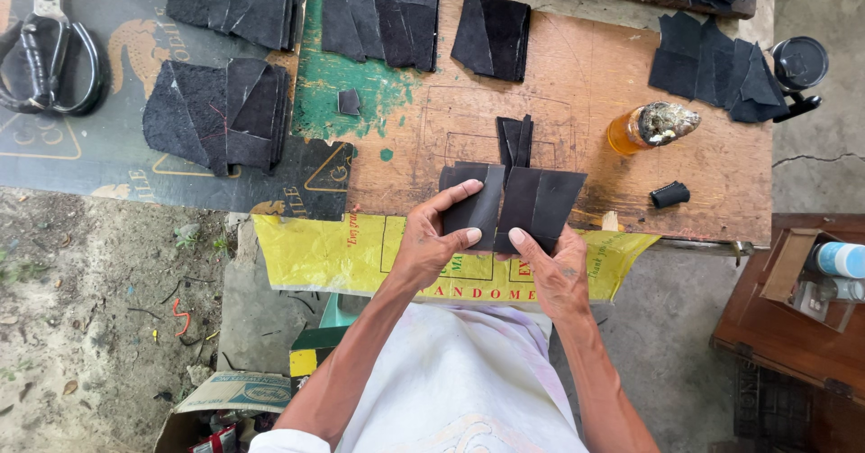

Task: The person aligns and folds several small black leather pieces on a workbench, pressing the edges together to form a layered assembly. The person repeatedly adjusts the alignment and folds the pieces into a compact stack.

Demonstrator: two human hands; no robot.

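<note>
Head view. The left hand (431, 241) and the right hand (551, 264) both pinch a set of black leather pieces (514, 202) at the near edge of the wooden surface (586, 101). Left thumb and fingers are clamped on the left flap; the right thumb presses the lower edge, fingers hidden beneath. The pieces are flat, matte, angular panels, with narrow strips projecting from the top.

Five further stacks of black cut pieces (225, 110) lie on the surface, suede-textured, with ragged edges. One small black square scrap (349, 101) lies on a green paint patch. One pair of scissors (45, 47) rests far left. One amber bottle (644, 127) lies on its side, right of centre. One small black cylinder (669, 194) lies near it. A yellow woven sheet (324, 255) hangs off the near edge.
</note>
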